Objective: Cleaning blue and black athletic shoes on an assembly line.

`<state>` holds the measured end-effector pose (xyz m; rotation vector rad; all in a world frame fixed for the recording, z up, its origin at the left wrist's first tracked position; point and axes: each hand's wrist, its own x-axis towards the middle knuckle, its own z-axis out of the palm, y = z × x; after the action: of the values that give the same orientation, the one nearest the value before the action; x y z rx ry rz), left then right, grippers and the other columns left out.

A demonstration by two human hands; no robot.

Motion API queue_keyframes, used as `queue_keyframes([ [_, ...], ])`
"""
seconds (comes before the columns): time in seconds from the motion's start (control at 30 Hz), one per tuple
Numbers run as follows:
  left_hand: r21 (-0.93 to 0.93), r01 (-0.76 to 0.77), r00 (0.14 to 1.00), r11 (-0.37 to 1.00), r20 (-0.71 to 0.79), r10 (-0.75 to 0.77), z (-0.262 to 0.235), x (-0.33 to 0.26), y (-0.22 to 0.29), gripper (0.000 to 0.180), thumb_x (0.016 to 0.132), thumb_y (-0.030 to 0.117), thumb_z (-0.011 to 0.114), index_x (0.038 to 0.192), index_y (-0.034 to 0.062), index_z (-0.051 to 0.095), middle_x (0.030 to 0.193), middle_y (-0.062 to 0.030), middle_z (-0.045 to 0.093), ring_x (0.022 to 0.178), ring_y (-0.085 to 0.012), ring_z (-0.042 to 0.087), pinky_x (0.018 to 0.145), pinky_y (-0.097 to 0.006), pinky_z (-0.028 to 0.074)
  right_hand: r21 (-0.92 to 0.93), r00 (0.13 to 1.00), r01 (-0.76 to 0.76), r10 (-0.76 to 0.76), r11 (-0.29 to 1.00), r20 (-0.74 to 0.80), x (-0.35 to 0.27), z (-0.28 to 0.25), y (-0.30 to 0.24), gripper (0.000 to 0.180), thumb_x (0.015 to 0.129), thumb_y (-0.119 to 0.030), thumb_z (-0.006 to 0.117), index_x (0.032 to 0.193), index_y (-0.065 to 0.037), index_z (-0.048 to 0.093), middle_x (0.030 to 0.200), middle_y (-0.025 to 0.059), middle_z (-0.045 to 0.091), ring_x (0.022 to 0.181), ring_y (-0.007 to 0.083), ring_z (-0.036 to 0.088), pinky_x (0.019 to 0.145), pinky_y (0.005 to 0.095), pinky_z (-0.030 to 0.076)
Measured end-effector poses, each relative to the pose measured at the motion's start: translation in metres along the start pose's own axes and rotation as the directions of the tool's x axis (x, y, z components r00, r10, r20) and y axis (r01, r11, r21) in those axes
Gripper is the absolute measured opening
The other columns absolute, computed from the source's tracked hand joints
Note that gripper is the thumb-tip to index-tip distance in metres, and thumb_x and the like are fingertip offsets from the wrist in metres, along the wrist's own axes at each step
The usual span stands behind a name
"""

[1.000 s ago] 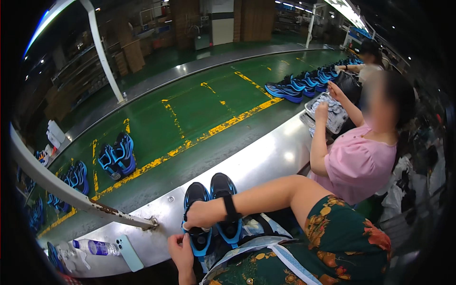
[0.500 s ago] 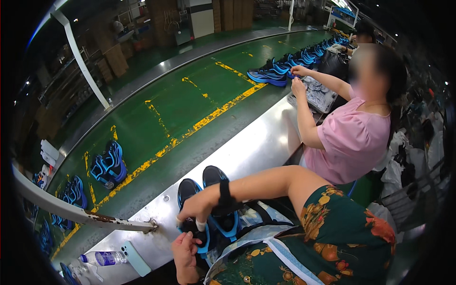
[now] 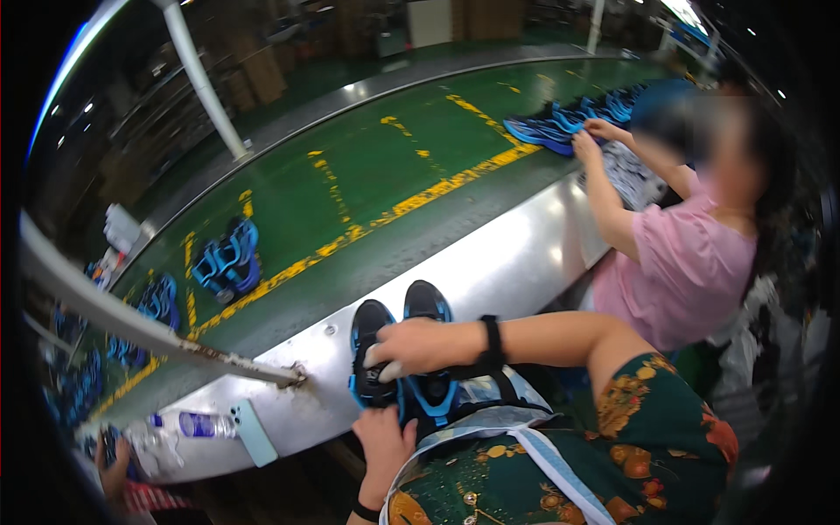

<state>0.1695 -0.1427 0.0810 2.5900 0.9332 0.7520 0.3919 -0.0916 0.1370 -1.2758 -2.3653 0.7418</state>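
Observation:
A pair of black and blue sneakers stands side by side on the metal ledge before me, toes pointing away. My right hand (image 3: 416, 346) reaches across the left sneaker (image 3: 372, 325), its fingers bent down onto the tongue and lace area. Pale covers show on some of its fingertips. At the heel of that same shoe, my left hand (image 3: 385, 442) has its fingers curled on the collar edge, with the thumb standing a little apart. The right sneaker (image 3: 427, 302) lies partly under my right wrist. Whatever is between the right fingertips is too small to make out.
A painted metal post (image 3: 219, 354) rises from the ledge (image 3: 490, 276) at left. Beside it lie a light-blue phone (image 3: 254, 433) and plastic bottle (image 3: 207, 425). Sneakers (image 3: 227, 262) ride on the green belt (image 3: 289, 236). A co-worker in pink (image 3: 691, 262) works at right; another person's hand (image 3: 114, 468) shows lower left.
The view has swung left, so things sit further right. My left hand has shifted from a pinch beside the shoe opening to its heel. Another person's hand has appeared lower left.

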Motion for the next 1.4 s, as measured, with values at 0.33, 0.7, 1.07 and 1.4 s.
queue_keyframes([
  [0.33,-0.717,0.636,0.772,0.287,0.582,-0.257,-0.059,0.034,-0.015,0.018,0.091,0.017,0.063,0.103,0.0066,0.071,0.091,-0.004,0.072,0.079,-0.0128,0.063,0.072,-0.028,0.047,0.132,0.998,0.016,-0.007,0.991,-0.064,-0.077,0.0,0.03,0.032,0.085,-0.02,0.07,0.117,-0.016,0.068,0.087,0.015,0.051,0.083,0.0337,0.055,0.074,0.0409,0.046],
  [0.7,-0.355,0.136,0.989,0.925,0.098,-0.107,-0.007,0.047,-0.011,0.028,0.075,0.019,0.078,0.1,0.0085,0.07,0.092,-0.0069,0.056,0.09,-0.0239,0.053,0.078,-0.032,0.044,-0.061,0.975,-0.113,0.098,0.992,-0.202,-0.092,0.014,0.012,0.027,0.086,-0.026,0.068,0.103,-0.006,0.061,0.074,0.0097,0.055,0.074,0.0314,0.058,0.067,0.0412,0.046],
  [1.07,-0.471,0.25,0.959,0.846,0.241,-0.149,0.001,0.048,-0.016,0.031,0.083,0.014,0.07,0.114,0.0102,0.067,0.106,-0.0043,0.062,0.098,-0.0197,0.054,0.086,-0.031,0.044,-0.104,0.979,-0.146,0.129,0.984,-0.155,-0.091,0.008,0.008,0.027,0.084,-0.021,0.07,0.106,-0.011,0.059,0.082,0.0131,0.057,0.079,0.0346,0.06,0.068,0.0444,0.047],
  [1.4,-0.669,0.345,0.937,0.658,0.29,-0.196,0.011,0.032,-0.009,0.031,0.084,0.008,0.067,0.115,0.0053,0.064,0.113,-0.0061,0.06,0.11,-0.0176,0.056,0.097,-0.03,0.043,-0.033,0.947,-0.122,0.106,0.992,-0.302,-0.097,0.024,0.014,0.037,0.081,-0.024,0.074,0.115,-0.016,0.064,0.08,0.0128,0.059,0.076,0.0338,0.059,0.068,0.0424,0.047],
])
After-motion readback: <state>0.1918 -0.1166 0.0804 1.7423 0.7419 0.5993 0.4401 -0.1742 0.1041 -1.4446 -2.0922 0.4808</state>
